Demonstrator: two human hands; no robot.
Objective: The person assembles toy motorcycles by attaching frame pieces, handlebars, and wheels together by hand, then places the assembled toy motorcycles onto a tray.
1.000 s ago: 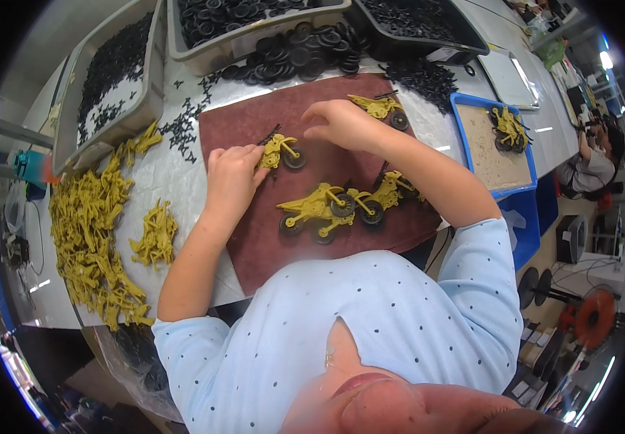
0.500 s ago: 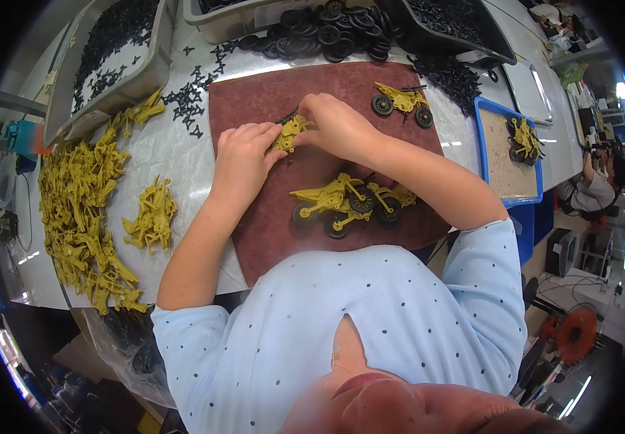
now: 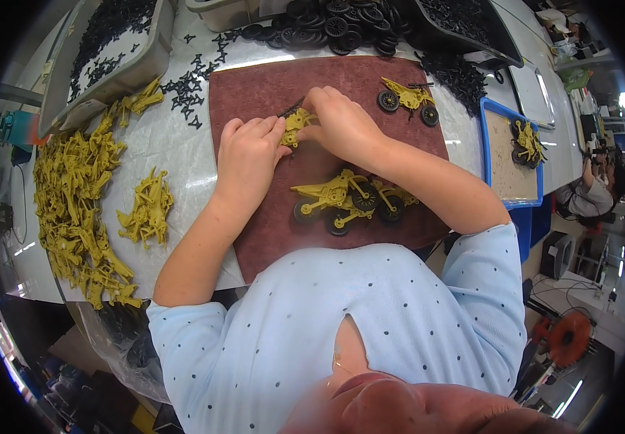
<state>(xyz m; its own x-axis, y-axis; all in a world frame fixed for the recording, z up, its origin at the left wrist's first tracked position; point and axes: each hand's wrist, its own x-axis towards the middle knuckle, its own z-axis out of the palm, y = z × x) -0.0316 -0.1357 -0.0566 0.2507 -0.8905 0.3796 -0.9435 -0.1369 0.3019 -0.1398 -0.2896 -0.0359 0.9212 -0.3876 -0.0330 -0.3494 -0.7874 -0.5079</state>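
Between my two hands is a yellow toy motorcycle frame (image 3: 295, 129), with a thin black part showing at its upper edge. My left hand (image 3: 251, 152) grips its left side, fingers bent and thumb against it. On the other side my right hand (image 3: 338, 123) pinches it between thumb and curled fingers, which hide much of it. Nearer to me on the maroon cloth (image 3: 269, 246) lie toy motorcycles (image 3: 338, 192) with yellow bodies and black wheels. One more toy motorcycle (image 3: 405, 94), with two black wheels, rests at the cloth's far right.
A big heap of yellow frames (image 3: 73, 210) covers the left of the table, with a smaller pile (image 3: 147, 210) beside it. Black wheels (image 3: 334, 27) are heaped at the back, between grey bins (image 3: 157, 61). A blue-rimmed tray (image 3: 486, 152) at right holds a toy motorcycle.
Both hands keep hold of the yellow frame in nearly the same spot, with only slight finger shifts. The whole view has shifted a little.
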